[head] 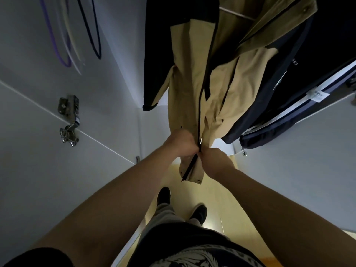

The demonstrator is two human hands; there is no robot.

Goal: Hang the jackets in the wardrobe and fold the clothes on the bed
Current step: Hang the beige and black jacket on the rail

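Observation:
A tan jacket (187,89) with black panels and a black zipper hangs inside the white wardrobe, in the middle of the view. My left hand (179,144) pinches its left front edge near the hem. My right hand (215,160) grips the right front edge at the zipper. The two hands meet at the zipper line, just above the hem. A dark navy jacket (285,89) with white stripes hangs directly to the right, touching the tan one.
The open wardrobe door (48,170) with a metal hinge (69,120) stands on the left. Coloured hangers or cords (67,35) hang at the upper left. A white wardrobe panel (298,170) is on the right. My feet stand on the pale wooden floor (215,199).

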